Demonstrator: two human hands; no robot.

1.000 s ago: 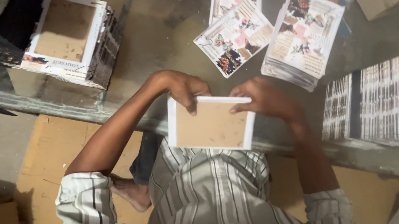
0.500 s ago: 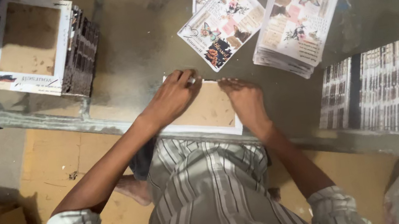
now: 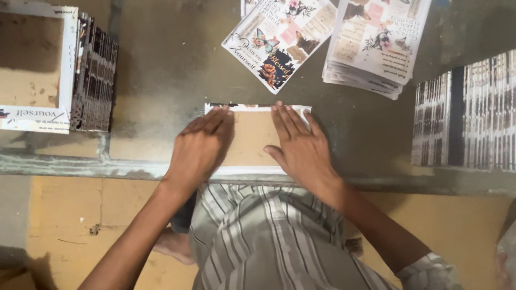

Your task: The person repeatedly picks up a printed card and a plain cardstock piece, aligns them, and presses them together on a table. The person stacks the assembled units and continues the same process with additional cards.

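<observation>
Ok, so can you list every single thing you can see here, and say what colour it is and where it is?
Board: one, brown with white edge, flat at the table's near edge, under both hands.
Printed sheets: two stacks plus one more partly cut off, white with flowers and butterflies, far side.
Pile of covered boards: one, brown and white, far left.
Row of packed pieces: one, black and white, right.
Table: one, grey-brown.
Cardboard: yellowish, floor.
Left hand: flat on board.
Right hand: flat on board.
</observation>
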